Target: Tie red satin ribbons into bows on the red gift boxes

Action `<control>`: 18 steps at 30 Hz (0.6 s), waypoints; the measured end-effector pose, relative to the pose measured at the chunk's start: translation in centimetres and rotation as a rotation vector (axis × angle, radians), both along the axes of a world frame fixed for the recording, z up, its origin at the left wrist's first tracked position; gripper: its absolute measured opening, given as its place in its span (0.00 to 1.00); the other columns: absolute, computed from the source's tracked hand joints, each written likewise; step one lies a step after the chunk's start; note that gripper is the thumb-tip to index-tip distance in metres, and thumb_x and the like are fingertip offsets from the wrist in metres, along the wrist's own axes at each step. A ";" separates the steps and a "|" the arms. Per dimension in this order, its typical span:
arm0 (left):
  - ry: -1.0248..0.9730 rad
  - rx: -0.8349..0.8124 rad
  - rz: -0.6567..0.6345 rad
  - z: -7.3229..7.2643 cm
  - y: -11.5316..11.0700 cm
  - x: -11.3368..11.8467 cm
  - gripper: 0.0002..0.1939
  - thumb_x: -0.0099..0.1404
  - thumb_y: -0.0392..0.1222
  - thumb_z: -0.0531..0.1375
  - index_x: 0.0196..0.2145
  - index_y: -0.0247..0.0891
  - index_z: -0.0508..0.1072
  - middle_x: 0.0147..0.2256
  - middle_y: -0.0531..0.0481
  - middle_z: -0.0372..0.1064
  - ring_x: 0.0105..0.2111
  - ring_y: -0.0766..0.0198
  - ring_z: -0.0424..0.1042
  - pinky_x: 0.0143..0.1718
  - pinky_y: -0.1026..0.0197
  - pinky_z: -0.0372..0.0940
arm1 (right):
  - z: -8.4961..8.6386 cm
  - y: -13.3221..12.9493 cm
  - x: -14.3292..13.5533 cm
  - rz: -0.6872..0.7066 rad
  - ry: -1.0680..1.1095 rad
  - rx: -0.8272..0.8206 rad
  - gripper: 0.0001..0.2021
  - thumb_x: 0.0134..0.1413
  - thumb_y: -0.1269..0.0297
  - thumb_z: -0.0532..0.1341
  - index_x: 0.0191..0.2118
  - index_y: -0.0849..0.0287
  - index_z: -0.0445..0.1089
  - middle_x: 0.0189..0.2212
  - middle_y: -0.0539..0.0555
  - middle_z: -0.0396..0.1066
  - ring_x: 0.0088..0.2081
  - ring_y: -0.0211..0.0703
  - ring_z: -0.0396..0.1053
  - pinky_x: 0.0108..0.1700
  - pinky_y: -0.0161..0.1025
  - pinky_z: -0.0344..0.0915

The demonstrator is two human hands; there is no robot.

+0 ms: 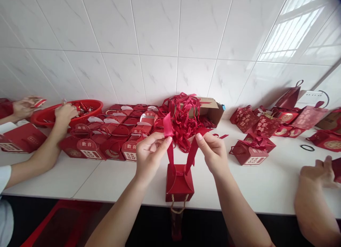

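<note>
A small red gift box with a gold cord handle stands at the table's front edge. From its top a red satin ribbon rises in two lengths. My left hand pinches the left length between thumb and fingers. The right length is pinched by my right hand, a little above the box. Both lengths are held up and apart in a V, and no knot shows between my hands. Behind my hands lies a tangled heap of red ribbons, spilling from a cardboard box.
Rows of red gift boxes fill the table on my left. A co-worker's hand reaches into a red basin there. To the right stand a bow-tied box, several bags and another person's hand.
</note>
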State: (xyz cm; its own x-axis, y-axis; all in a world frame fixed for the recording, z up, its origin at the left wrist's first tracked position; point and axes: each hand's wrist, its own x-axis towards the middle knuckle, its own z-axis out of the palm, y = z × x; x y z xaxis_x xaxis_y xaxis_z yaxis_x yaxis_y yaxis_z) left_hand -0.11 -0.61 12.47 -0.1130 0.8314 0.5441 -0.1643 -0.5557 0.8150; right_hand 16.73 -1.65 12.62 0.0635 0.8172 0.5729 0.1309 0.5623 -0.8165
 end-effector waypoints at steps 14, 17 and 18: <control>-0.074 -0.025 -0.146 1.0 -0.2 0.5 0.07 0.59 0.43 0.64 0.33 0.37 0.75 0.27 0.50 0.75 0.32 0.62 0.75 0.39 0.59 0.69 | 1.0 0.2 -0.9 0.117 0.113 -0.096 0.14 0.58 0.54 0.58 0.29 0.60 0.71 0.19 0.49 0.68 0.23 0.36 0.67 0.27 0.34 0.64; 0.030 -0.061 -0.213 1.4 -0.6 0.5 0.07 0.59 0.43 0.64 0.31 0.37 0.73 0.22 0.52 0.71 0.26 0.64 0.73 0.32 0.61 0.68 | 1.1 0.3 -1.2 0.185 0.142 -0.191 0.12 0.55 0.55 0.60 0.36 0.60 0.67 0.15 0.43 0.64 0.13 0.30 0.58 0.16 0.29 0.55; 0.075 -0.085 -0.226 1.6 -0.7 0.4 0.07 0.58 0.42 0.64 0.30 0.37 0.71 0.21 0.53 0.70 0.24 0.65 0.72 0.30 0.62 0.67 | 1.1 0.3 -1.2 0.211 0.128 -0.188 0.12 0.55 0.55 0.60 0.37 0.60 0.68 0.16 0.43 0.64 0.13 0.29 0.57 0.16 0.29 0.55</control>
State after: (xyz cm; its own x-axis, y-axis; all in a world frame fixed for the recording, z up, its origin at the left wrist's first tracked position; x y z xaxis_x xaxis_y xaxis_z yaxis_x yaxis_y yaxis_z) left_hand 0.33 -1.28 14.05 0.1189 0.8740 0.4711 -0.2137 -0.4408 0.8718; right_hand 15.49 -1.31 13.72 -0.0568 0.9111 0.4083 -0.0836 0.4032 -0.9113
